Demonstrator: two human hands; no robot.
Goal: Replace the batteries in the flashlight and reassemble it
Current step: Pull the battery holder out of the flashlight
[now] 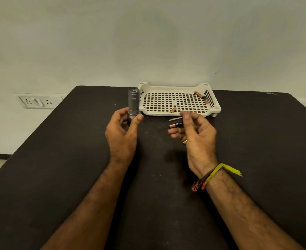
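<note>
Flashlight body [133, 102] is upright in head view, grey metal tube w/ threaded open end up, no cap on it. Left hand [121, 134] is wrapped around its lower part, thumb [137, 120] in front, fingers curled behind; bottom end is hidden by the hand so can't tell if it touches the bench [58, 159] or is lifted off it. Tube sits just left of the tray [180, 100], near its left wall; can't tell if touching.

Right hand [193, 130] is clenched on batteries [176, 123]: black/copper cells, at least 2, lying roughly sideways between thumb and fingertips, copper ends pointing left. Exact count unclear, partly covered by thumb. Hand is in front of the tray's near edge, above the bench, well apart from left hand. Ring [185, 141] on one finger, yellow/red threads [219, 173] on the right wrist.

Tray: cream plastic, perforated floor, at the far edge of the black bench by the wall. Inside it: one loose cell [173, 109] near the front edge, mid tray, and 2 more cells [201, 96] at the back right corner against the side wall. All 3 look copper/brown, small and blurry, markings unreadable.

Wall socket plate [37, 101] on the left wall, off the bench.
</note>
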